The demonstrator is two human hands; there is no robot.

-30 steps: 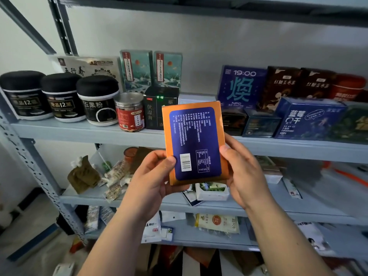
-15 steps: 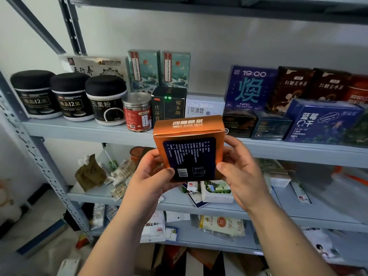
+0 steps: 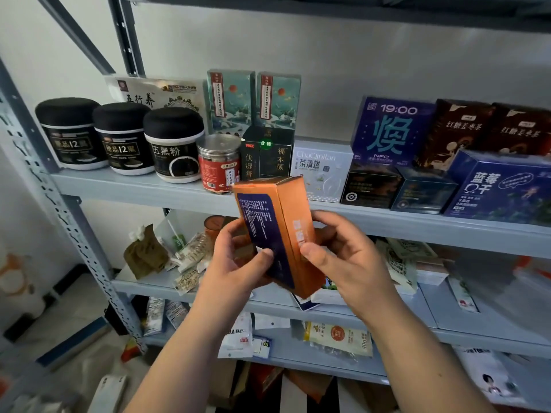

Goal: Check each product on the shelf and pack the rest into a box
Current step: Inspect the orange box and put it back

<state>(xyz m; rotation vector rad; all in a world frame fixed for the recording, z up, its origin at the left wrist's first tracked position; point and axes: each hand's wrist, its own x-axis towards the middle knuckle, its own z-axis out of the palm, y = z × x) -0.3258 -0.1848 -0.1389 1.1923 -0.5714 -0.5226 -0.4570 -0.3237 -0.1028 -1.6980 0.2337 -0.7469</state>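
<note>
While left hand (image 3: 238, 271), right hand (image 3: 347, 259) grip tilted orange box (image 3: 293, 213), shelf edge (image 3: 134, 190) behind.

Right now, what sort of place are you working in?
Probably a stockroom for packaged foods: grey metal racking against a bare wall, black-lidded jars and boxed teas along the upper shelf, loose sachets heaped on the one below. Left hand and right hand hold an orange box.

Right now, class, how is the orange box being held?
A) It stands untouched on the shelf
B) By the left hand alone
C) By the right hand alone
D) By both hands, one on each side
D: the left hand and the right hand each grip a side of the orange box, which is held up in front of the shelf.
</note>
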